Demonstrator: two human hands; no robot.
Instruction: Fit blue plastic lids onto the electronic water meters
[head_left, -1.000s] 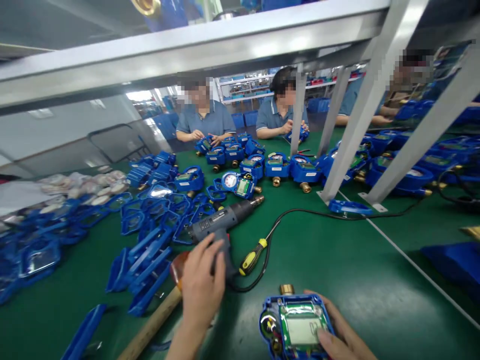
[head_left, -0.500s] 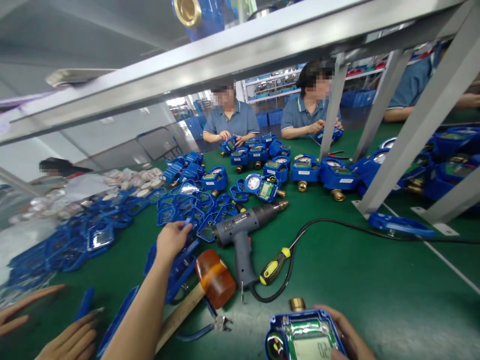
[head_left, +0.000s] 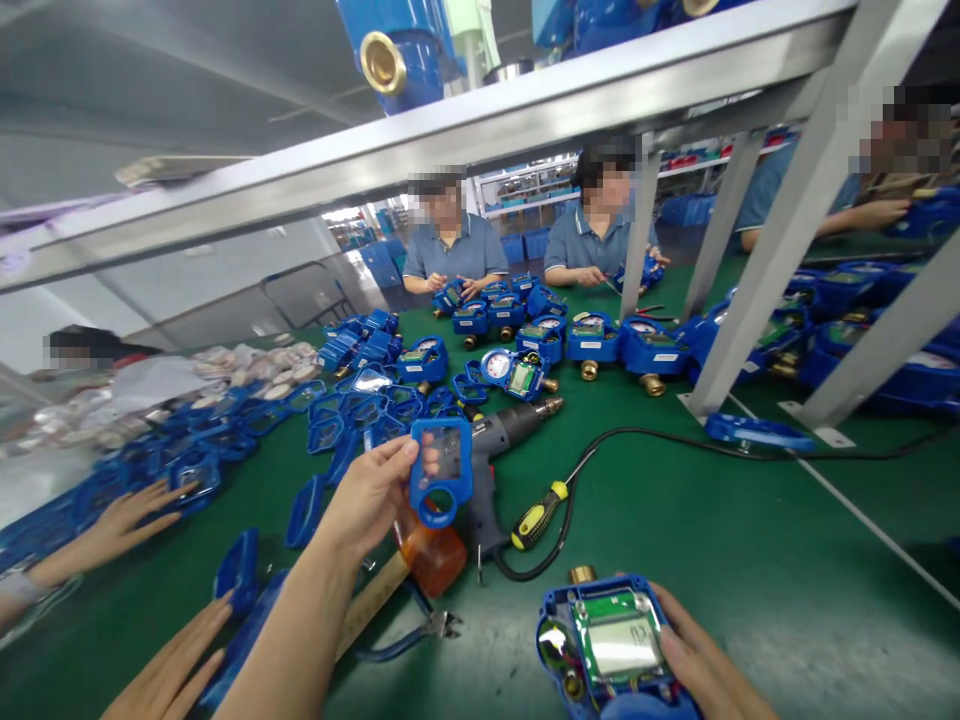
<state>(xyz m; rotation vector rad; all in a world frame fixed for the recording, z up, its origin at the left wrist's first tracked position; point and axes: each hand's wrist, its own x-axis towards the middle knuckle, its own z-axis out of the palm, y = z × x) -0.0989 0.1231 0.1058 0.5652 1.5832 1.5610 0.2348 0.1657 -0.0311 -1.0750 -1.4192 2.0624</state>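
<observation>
My left hand (head_left: 369,500) pinches a blue plastic meter cover (head_left: 465,465) by its left edge, raised above the table. The cover has a clear rectangular window and a round opening at its bottom. In my right hand (head_left: 701,650) is an uncovered blue water meter (head_left: 551,620), its green circuit board and grey display facing up, a brass fitting at its far side. My thumb lies along the display's right edge. Below and behind the cover lie a heat gun (head_left: 510,430) and an amber-headed mallet (head_left: 439,562), partly hidden by my left hand and the cover.
Cutting pliers (head_left: 442,625) and a yellow-black screwdriver (head_left: 540,515) lie on the green table. Blue covers (head_left: 330,425) are heaped left. A co-worker's two hands (head_left: 124,525) reach in at lower left. Several meters (head_left: 592,340) stand behind; a metal shelf frame (head_left: 637,225) crosses above.
My left hand has lifted a blue cover from the pile and brought it right, above the mallet. The co-worker's hands have moved right over the covers. The meter stays in my right hand.
</observation>
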